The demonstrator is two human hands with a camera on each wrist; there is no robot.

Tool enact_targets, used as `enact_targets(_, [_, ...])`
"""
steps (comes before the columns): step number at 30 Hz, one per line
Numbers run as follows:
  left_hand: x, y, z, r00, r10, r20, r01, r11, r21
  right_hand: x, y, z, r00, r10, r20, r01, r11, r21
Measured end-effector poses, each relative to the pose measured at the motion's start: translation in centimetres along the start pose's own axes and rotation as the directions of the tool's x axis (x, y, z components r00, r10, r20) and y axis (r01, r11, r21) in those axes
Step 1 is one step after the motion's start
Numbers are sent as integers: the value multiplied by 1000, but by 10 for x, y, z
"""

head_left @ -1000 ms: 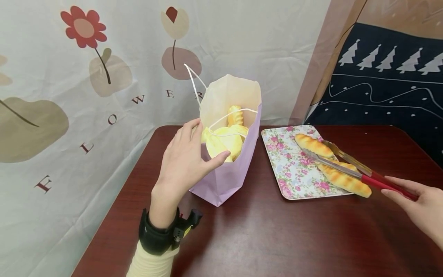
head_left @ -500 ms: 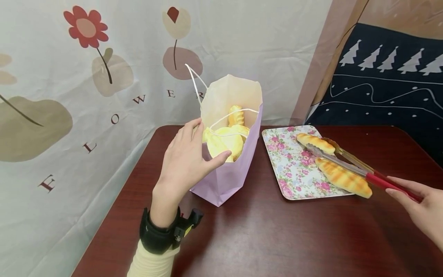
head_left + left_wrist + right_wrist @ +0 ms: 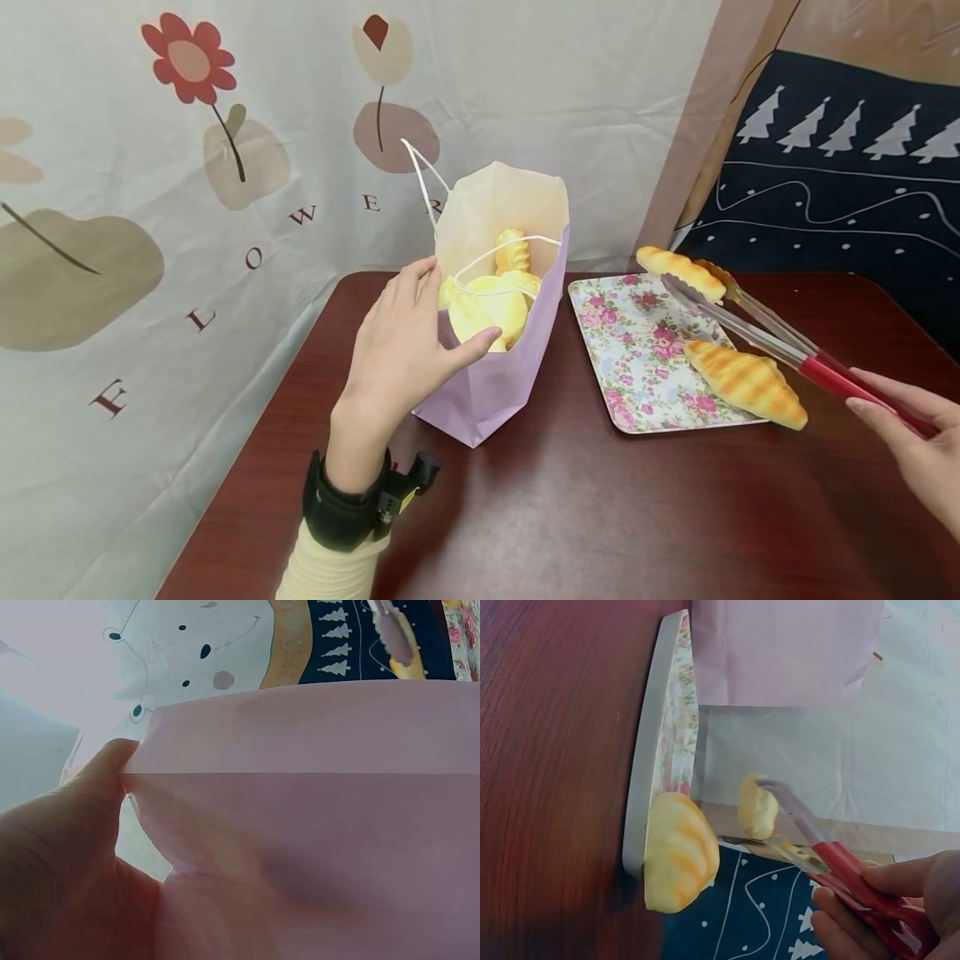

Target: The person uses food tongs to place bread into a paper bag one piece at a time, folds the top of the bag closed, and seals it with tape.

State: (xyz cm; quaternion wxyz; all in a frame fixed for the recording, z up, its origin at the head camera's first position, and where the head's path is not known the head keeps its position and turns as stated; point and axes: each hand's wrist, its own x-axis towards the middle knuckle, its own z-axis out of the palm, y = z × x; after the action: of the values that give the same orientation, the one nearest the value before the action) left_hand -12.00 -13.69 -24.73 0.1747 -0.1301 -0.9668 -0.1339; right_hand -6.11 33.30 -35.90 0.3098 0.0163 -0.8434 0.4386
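My right hand (image 3: 918,437) grips the red handles of metal tongs (image 3: 825,371). Between the tips of the tongs is a slim golden bread roll (image 3: 678,271), held up over the back of the flowered tray (image 3: 618,358); the right wrist view shows the pinched roll (image 3: 756,810) apart from the tray. A second, striped bread roll (image 3: 750,383) lies over the tray's right edge. With fingers and thumb extended, my left hand (image 3: 397,342) rests against the rim of a lilac paper bag (image 3: 491,387). Several yellow breads (image 3: 491,312) fill the bag.
White cord handles (image 3: 423,179) rise from the bag, one hanging across its mouth. The tray stands right of the bag on a dark red wooden table (image 3: 600,508). Behind hang a flower-printed white cloth (image 3: 600,108) and a navy cloth with trees (image 3: 840,200).
The tongs have closed around the slim roll and lifted it up off the tray toward the back. My right hand has shifted slightly right. The left hand and bag stay put.
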Motion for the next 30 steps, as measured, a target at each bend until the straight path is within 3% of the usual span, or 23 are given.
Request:
enact_targets(13, [0,0,0,1000,1,-1,-1,1000,1,-2,-25,1,997,33,-68,-44,986,-163])
enact_targets(21, [1,0,-1,1000,4,-10,-4,1000,-6,-1,-47,5,991,59,-123,-75,988,-133])
enact_targets(30, [2,-1,-1,1000,2,-2,-2,1000,-11,1,-76,15,996,37,-85,-42,998,-47])
